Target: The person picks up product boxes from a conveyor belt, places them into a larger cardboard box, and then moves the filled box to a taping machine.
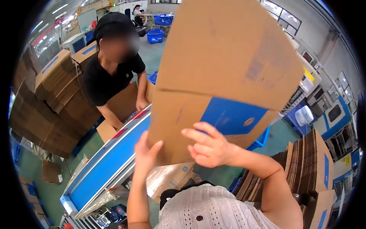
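Observation:
A large brown cardboard box (228, 49) with a blue printed panel (228, 116) is raised in front of me, tilted, and fills the middle of the view. My left hand (148, 152) grips its lower left edge, thumb on the near face and fingers around the side. In front of the lower part of that face is my right hand (209, 147), open, its fingers apart and loosely bent. Whether its fingertips touch the cardboard I cannot tell. The box covers whatever lies behind it.
A blue conveyor belt (114, 152) slants along my left. Beyond it a co-worker (114, 76) in black leans over another carton. Flat cardboard stacks stand at the right (305, 164) and far left (61, 103). Under my hands lies a carton wrapped in clear film (169, 177).

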The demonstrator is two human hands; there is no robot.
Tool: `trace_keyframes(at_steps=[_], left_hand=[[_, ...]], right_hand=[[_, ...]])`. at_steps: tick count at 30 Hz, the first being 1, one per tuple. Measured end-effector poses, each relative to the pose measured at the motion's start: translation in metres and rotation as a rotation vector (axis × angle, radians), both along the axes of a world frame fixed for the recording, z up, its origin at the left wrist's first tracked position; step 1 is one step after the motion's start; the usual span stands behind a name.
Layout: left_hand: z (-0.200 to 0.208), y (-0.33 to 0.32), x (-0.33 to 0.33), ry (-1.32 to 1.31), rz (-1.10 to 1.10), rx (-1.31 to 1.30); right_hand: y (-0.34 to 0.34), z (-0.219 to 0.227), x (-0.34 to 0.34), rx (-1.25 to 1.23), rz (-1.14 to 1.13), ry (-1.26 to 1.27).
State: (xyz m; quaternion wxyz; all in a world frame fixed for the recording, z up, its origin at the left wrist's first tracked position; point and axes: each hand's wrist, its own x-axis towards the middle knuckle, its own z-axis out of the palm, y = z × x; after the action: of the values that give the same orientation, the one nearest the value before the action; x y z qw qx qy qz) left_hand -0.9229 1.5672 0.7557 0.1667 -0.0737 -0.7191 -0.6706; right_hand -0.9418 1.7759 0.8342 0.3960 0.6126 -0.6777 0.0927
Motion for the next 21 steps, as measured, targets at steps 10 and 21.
trace_keyframes(at_steps=[10,21], left_hand=[[-0.049,-0.028,0.042,-0.191,0.056,-1.228],[-0.054,0.088,0.022,-0.41,0.596,-1.423]], right_hand=[[0.031,-0.06,-0.074,0.023,0.083,-0.257],[0.016,-0.129,-0.155,0.797,0.097,-1.127]])
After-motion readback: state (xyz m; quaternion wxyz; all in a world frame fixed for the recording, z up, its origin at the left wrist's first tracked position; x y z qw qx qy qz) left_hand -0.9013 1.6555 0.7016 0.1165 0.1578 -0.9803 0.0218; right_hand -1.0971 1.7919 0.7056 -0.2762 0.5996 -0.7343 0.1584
